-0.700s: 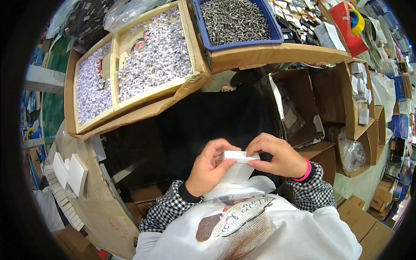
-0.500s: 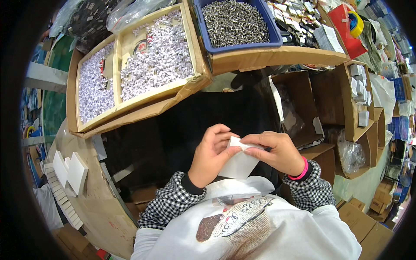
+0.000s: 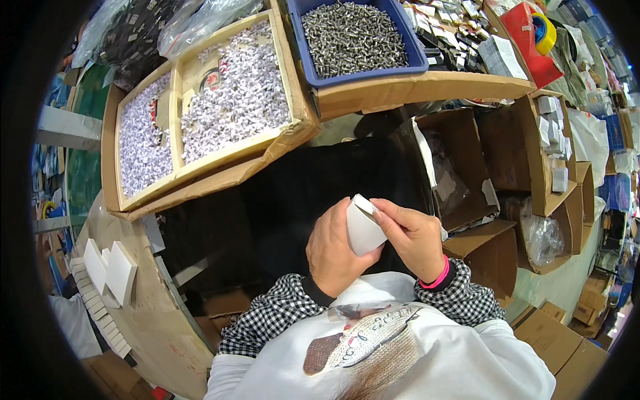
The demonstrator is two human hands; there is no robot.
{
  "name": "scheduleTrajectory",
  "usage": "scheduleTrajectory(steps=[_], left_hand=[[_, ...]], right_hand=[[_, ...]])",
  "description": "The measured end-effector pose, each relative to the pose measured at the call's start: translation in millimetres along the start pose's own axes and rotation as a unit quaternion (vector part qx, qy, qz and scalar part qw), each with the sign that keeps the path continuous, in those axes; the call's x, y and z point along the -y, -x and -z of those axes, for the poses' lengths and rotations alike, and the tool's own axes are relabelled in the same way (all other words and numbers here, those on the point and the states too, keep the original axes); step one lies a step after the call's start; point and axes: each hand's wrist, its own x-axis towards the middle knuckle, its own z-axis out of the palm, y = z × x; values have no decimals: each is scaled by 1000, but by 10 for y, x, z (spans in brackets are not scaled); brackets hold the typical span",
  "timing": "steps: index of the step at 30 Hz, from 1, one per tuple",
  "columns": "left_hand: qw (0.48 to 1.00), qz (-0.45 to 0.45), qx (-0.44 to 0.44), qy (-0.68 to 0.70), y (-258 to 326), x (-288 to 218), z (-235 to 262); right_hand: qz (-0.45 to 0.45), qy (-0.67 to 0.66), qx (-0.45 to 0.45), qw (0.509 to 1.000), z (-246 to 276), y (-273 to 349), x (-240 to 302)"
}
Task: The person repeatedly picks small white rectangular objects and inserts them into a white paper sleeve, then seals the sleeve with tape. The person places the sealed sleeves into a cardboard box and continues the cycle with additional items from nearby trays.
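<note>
A small white paper box (image 3: pixel 365 232) is held upright between my two hands, above my lap. My left hand (image 3: pixel 330 253) wraps round its left side and bottom, with the fingers behind it. On the right, the thumb and index finger of my right hand (image 3: pixel 420 245) pinch the box near its top edge. A narrow dark gap shows along that edge, beside a lifted flap. The inside of the box is hidden from this angle.
Ahead stand a divided wooden tray (image 3: pixel 177 127) of small white pieces and a blue bin (image 3: pixel 367 79) of small metal parts. White boxes (image 3: pixel 121 275) lie on the left table. Open cartons (image 3: pixel 481 248) crowd the right, near a yellow tape roll (image 3: pixel 545 37).
My left hand has shifted from pinching the top edge to cupping the box's left side and bottom. The flattened-looking white piece now stands more upright and boxy. My right hand has moved slightly left.
</note>
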Motion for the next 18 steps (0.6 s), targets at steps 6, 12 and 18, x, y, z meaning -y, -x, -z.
scheduleTrajectory(steps=[6,12,18], left_hand=[[999,31,7,7,0,-18,0],[988,62,19,142,64,15,-3],[906,88,75,406,179,250,76]], right_hand=[[21,6,69,997,93,-64,24],[136,35,195,971,147,-204,-109],[52,-30,214,975,128,-50,-279]])
